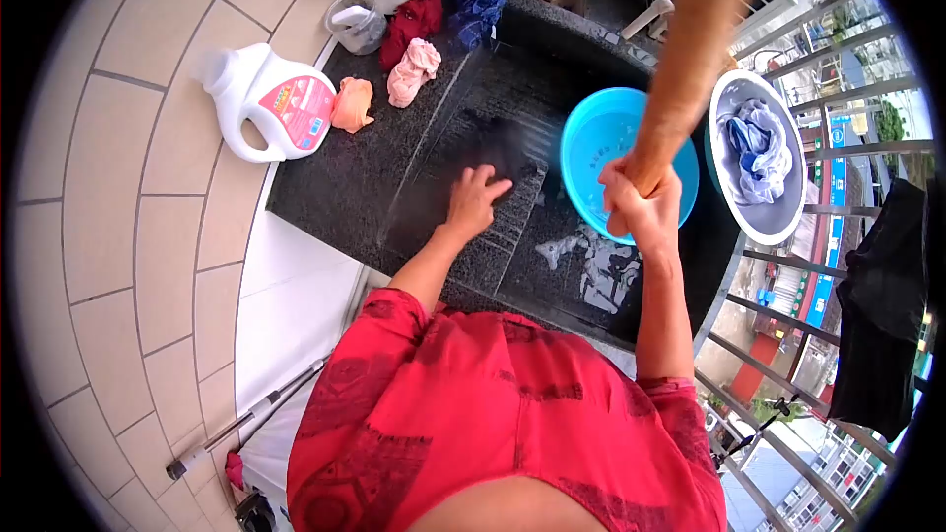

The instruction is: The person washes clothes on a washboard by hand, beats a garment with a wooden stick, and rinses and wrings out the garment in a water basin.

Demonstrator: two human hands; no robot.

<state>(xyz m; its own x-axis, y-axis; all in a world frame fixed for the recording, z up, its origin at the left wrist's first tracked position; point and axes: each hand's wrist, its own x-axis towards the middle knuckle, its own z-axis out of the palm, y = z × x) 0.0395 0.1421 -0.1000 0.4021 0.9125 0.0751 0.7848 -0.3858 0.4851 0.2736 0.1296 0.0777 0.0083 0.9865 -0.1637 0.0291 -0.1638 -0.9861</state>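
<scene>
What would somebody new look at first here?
Probably the long brown stick, running from the right hand to the picture's top edge. Next, the bright blue basin in the black sink, and the red shirt across the bottom.

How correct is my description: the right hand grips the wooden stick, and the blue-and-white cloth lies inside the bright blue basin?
One detail is wrong: the blue-and-white cloth is not in the bright blue basin. The head view shows it in the white-rimmed basin near the railing. The right hand does grip the wooden stick.
</scene>
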